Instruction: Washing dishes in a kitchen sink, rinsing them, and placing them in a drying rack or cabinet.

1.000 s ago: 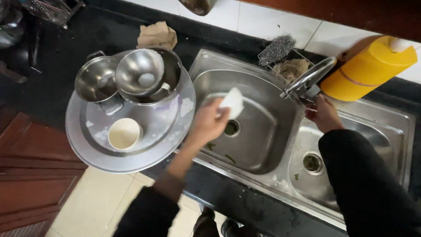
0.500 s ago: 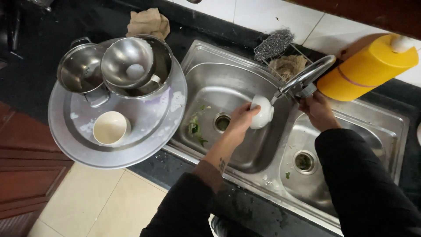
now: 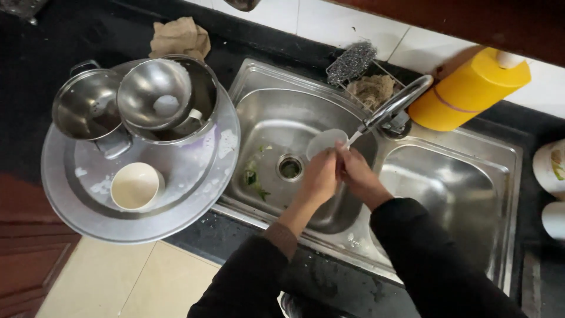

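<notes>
A small white cup is held over the left basin of the steel sink, under the spout of the tap, where a thin stream of water runs. My left hand grips the cup from below. My right hand is pressed against it on the right side, fingers on the cup's rim. Green vegetable scraps lie beside the drain.
A big round steel tray left of the sink carries steel pots, a steel bowl and a white cup. A yellow bottle, a steel scrubber and a brown rag sit behind. The right basin holds nothing.
My left hand carried the white cup from near the tray across to the tap. My right hand left the tap handle and joined it on the cup. Water now runs.
</notes>
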